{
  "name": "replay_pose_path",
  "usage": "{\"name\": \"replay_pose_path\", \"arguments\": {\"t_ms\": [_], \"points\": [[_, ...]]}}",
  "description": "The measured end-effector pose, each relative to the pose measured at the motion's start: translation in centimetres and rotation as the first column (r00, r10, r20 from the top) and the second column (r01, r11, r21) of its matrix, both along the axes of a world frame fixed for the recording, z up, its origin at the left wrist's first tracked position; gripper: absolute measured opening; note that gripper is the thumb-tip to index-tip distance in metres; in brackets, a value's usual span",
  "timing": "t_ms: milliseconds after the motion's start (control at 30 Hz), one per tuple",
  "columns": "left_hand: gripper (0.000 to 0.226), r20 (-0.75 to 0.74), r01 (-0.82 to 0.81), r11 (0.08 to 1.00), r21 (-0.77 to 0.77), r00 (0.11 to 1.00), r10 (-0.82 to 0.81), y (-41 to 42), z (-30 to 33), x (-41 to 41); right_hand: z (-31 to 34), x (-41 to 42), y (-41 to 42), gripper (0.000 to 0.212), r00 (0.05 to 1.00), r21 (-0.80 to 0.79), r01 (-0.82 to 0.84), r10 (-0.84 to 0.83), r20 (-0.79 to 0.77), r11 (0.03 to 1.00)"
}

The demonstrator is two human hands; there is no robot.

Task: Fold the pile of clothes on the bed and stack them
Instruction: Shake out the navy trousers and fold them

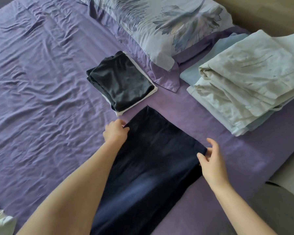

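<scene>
- the navy garment (153,160) lies in a long strip on the purple bed sheet (41,99), running from 6 o'clock up toward the centre of the view.
- the left hand (115,132) pinches its left edge with curled fingers; the right hand (210,160) pinches the right edge between thumb and fingertips. the hands are well apart, one on each side.
- the folded stack (121,82), a dark grey piece on a white one, sits at 12 o'clock from the garment, its near corner close to the navy tip.
- risk: lifting unevenly could skew the fold, since the cloth looks limp; swinging the far end forward might nudge the stack.
- risk: the garment's near end runs out of view, so a drag there could go unnoticed.
- open sheet lies at 9 o'clock; the pillow (168,26) at 1 o'clock and pale folded bedding (248,78) at 2 o'clock crowd the right.
</scene>
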State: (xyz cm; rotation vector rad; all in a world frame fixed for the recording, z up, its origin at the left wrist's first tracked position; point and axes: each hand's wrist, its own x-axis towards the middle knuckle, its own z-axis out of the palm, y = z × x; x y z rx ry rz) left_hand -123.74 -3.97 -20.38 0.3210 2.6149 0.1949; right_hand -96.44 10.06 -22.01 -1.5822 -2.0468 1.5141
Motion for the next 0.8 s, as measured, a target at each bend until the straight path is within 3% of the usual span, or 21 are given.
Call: {"name": "replay_pose_path", "arguments": {"t_ms": [133, 233, 333, 433, 633, 800], "points": [[0.015, -0.073, 0.156, 0.986, -0.064, 0.984, -0.16, -0.3, -0.7, 0.4, -0.1, 1.7, -0.9, 0.061, 0.993, -0.055, 0.114, -0.113, 0.028, 0.992], [0.018, -0.075, 0.122, 0.992, -0.025, 0.989, -0.124, -0.1, -1.1, 0.9, -0.3, 1.4, -1.3, 0.07, 0.996, -0.054, 0.065, -0.062, 0.059, 0.996], [0.043, -0.096, 0.101, 0.995, -0.004, 0.99, -0.101, -0.6, -1.1, 2.0, -0.3, 1.0, -1.0, 0.07, 0.991, -0.028, -0.023, 0.026, 0.132, 0.999], [0.055, -0.201, 0.072, 0.992, 0.099, 0.978, -0.05, -2.5, -0.3, 5.3, 0.1, 1.5, -1.0, 0.07, 0.988, -0.006, 0.04, -0.039, 0.152, 0.999], [0.033, -0.209, -0.031, 0.983, 0.181, 0.975, 0.07, -11.3, 0.8, 16.0, 2.0, 1.5, -6.0, 0.09, 0.998, -0.074, 0.021, -0.017, 0.058, 0.997], [0.013, -0.055, -0.202, 0.956, 0.214, 0.974, 0.218, -19.9, 1.1, 23.2, 2.2, 2.0, -10.6, 0.096, 0.995, -0.18, 0.091, -0.081, 0.061, 0.979]]}}
